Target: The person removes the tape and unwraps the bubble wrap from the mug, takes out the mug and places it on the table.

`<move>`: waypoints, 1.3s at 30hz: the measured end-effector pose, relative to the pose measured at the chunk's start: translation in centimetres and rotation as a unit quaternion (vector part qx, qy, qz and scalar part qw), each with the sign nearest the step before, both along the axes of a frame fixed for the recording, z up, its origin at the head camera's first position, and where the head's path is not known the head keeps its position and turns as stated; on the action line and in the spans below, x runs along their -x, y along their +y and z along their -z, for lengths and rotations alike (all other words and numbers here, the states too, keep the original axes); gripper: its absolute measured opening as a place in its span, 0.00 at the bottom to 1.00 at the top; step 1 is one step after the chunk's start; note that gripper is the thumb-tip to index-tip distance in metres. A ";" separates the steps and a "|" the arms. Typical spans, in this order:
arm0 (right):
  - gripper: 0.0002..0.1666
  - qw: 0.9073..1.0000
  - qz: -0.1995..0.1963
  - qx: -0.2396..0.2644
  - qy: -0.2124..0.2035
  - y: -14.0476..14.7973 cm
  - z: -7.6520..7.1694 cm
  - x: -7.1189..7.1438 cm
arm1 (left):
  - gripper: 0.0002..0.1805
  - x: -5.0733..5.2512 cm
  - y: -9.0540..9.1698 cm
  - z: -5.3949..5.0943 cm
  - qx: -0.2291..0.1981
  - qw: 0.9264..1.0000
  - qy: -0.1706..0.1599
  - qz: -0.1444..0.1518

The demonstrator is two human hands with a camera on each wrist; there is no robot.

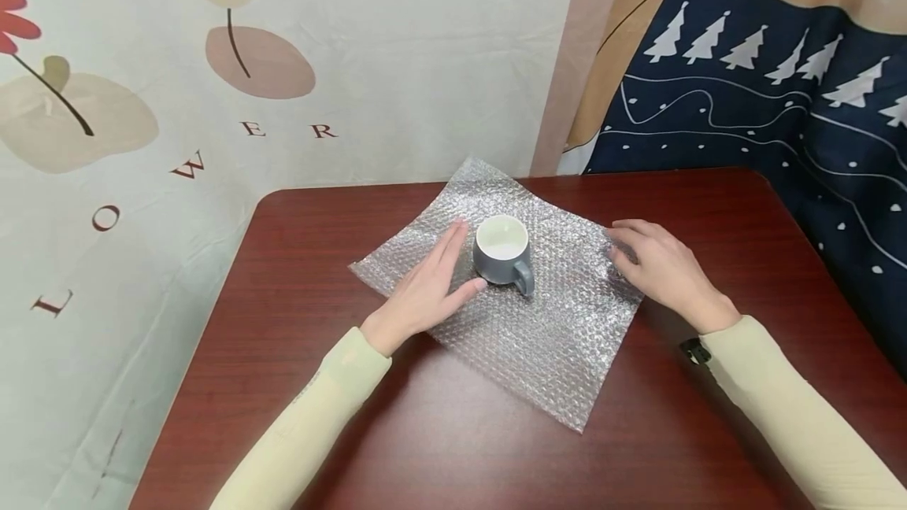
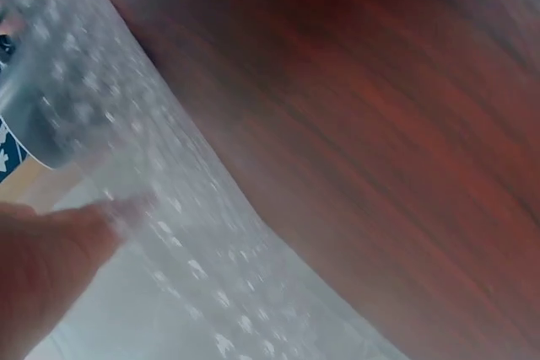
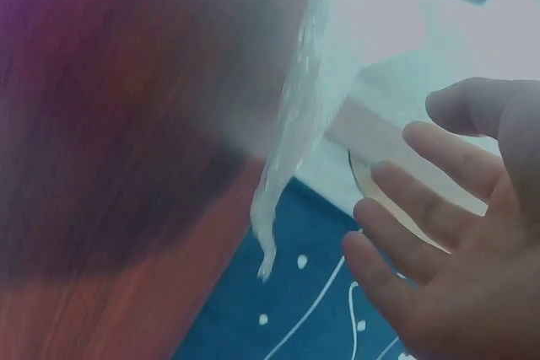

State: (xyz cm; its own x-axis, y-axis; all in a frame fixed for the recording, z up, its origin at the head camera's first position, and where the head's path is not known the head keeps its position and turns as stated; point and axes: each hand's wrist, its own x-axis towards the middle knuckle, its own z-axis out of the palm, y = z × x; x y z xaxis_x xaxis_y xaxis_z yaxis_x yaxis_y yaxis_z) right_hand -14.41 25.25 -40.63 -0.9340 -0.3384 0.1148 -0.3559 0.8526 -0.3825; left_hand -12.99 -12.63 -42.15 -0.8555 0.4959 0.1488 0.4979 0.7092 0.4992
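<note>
A grey mug (image 1: 500, 266) with a white inside stands upright on a sheet of bubble wrap (image 1: 538, 352), its handle turned toward the front right. My left hand (image 1: 427, 288) is flat beside the mug's left side, fingers straight and thumb near its base. Whether the thumb touches the mug cannot be told. At the sheet's right corner is my right hand (image 1: 662, 267), its fingers lightly bent. The right wrist view shows that hand (image 3: 472, 217) with fingers spread and nothing held, apart from the wrap's edge (image 3: 295, 124). In the left wrist view the mug (image 2: 38, 128) shows only partly.
The sheet lies askew on a dark red wooden table (image 1: 283, 274), one corner reaching the back edge. Behind hangs a pale cloth (image 1: 425, 61) with flower prints and letters. A navy cloth (image 1: 744, 116) with white trees hangs at the right.
</note>
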 end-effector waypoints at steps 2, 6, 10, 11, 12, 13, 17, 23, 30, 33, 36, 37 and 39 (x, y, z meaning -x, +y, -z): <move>0.25 1.000 -0.008 -0.007 0.005 -0.3 0.2 0.0 | 0.51 -0.1 0.4 -0.1 -0.015 1.000 -0.013 -0.019; 0.26 0.999 -0.021 -0.027 -0.016 -0.5 0.7 0.0 | 0.55 -0.4 1.4 -0.5 -0.044 0.997 -0.047 -0.050; 0.26 0.998 -0.026 -0.041 -0.049 -0.5 1.1 0.1 | 0.61 -0.5 2.8 -0.9 -0.081 0.990 -0.086 -0.083; 0.26 0.997 -0.027 -0.044 -0.057 -0.5 1.2 0.2 | 0.61 -0.5 3.2 -1.0 -0.089 0.988 -0.094 -0.090; 0.27 0.996 -0.027 -0.047 -0.065 -0.5 1.3 0.2 | 0.62 -0.5 3.6 -1.1 -0.098 0.985 -0.101 -0.098; 0.27 0.996 -0.027 -0.048 -0.073 -0.5 1.5 0.3 | 0.62 -0.4 4.0 -1.2 -0.108 0.983 -0.106 -0.104; 0.28 0.994 -0.029 -0.044 -0.100 -0.5 1.9 0.3 | 0.62 -0.2 5.5 -1.2 -0.132 0.977 -0.115 -0.123; 0.29 0.991 -0.036 -0.045 -0.119 -0.6 2.1 0.3 | 0.65 0.5 7.3 -0.9 -0.148 0.967 -0.113 -0.173; 0.29 0.992 -0.042 -0.045 -0.111 -0.7 2.2 0.4 | 0.68 1.6 8.5 -0.2 -0.142 0.966 -0.069 -0.203; 0.29 0.992 -0.043 -0.047 -0.113 -0.7 2.2 0.4 | 0.66 1.9 8.7 0.1 -0.132 0.967 -0.046 -0.215; 0.29 0.991 -0.044 -0.050 -0.114 -0.7 2.1 0.5 | 0.64 2.2 8.8 0.3 -0.129 0.966 -0.035 -0.223; 0.29 0.991 -0.045 -0.050 -0.114 -0.7 2.1 0.5 | 0.64 2.2 8.8 0.3 -0.127 0.966 -0.032 -0.224; 0.29 0.991 -0.046 -0.051 -0.114 -0.7 2.1 0.5 | 0.63 2.3 8.8 0.3 -0.119 0.967 -0.026 -0.222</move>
State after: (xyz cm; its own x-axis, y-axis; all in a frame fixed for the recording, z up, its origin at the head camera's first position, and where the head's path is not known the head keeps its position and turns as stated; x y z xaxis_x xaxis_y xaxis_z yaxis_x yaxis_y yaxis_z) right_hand -14.93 24.57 -42.77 -0.8967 -0.4220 -0.1336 -0.3481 0.8588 -0.3759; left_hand -15.33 -3.86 -42.44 -0.9857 0.0341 0.1652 0.1402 0.7099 0.6902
